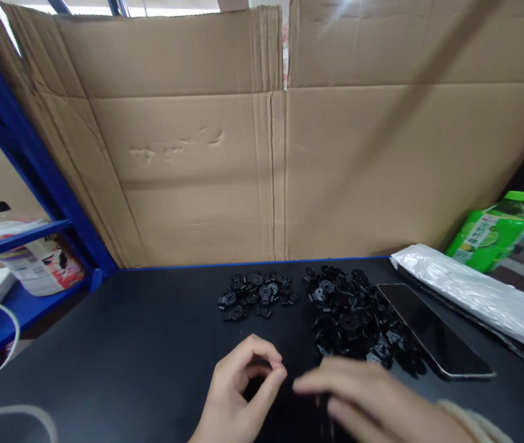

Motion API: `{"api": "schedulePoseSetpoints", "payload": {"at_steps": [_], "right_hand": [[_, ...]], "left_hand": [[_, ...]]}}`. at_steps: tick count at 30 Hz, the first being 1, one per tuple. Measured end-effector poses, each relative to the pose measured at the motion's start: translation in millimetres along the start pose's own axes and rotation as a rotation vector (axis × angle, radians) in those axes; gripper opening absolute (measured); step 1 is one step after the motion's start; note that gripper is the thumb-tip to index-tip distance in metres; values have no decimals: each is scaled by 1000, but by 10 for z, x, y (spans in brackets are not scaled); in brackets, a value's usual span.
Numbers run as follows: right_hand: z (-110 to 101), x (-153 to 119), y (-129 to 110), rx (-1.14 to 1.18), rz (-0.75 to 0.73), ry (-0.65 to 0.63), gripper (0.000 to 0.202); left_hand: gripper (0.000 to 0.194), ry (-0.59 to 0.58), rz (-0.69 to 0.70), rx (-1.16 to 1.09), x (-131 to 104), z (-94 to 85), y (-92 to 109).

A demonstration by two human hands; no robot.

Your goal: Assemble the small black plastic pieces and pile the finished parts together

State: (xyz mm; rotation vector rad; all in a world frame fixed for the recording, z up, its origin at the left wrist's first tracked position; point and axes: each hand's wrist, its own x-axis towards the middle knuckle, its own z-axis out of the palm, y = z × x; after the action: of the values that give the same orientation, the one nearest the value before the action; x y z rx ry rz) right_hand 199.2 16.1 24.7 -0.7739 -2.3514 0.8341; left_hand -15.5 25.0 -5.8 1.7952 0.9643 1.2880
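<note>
My left hand [245,387] is curled above the near part of the black table, thumb tip and fingertips brought together in a pinch. Whatever it may hold is hidden or too small to make out. To its right, my right hand [367,394] is smeared by motion, with fingers pointing left; faint dark streaks show under it, and I cannot tell if it grips anything. Just beyond the right hand lies a large heap of glossy black round plastic parts [349,317]. A smaller pile of black plastic pieces with perforated discs [259,294] lies beyond my left hand.
A phone [437,329] lies right of the large heap, beside a silvery wrapped package [474,289]. A green bottle [492,234] leans behind it. Cardboard [188,154] walls the back. On the left are a blue frame [35,166], a plastic jar [40,264] and a pale cable [12,409].
</note>
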Motion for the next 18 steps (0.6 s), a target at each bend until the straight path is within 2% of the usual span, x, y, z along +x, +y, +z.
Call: {"api": "schedulePoseSetpoints", "payload": {"at_steps": [2, 5, 7, 10, 15, 18], "right_hand": [[-294, -3, 58, -176, 164, 263, 26], [-697, -1, 263, -350, 254, 600, 23], [-855, 4, 417, -389, 279, 717, 25], [-922, 29, 568, -504, 296, 757, 23], [-834, 126, 625, -624, 214, 622, 15], [-793, 153, 628, -617, 209, 571, 14]], "left_hand": [[4, -26, 12, 45, -7, -3, 13], [6, -50, -34, 82, 0, -7, 38], [7, -58, -74, 88, 14, -6, 42], [7, -67, -110, 92, 30, 0, 22], [8, -119, -91, 118, 25, 13, -4], [10, -189, -19, 264, 20, -7, 11]]}}
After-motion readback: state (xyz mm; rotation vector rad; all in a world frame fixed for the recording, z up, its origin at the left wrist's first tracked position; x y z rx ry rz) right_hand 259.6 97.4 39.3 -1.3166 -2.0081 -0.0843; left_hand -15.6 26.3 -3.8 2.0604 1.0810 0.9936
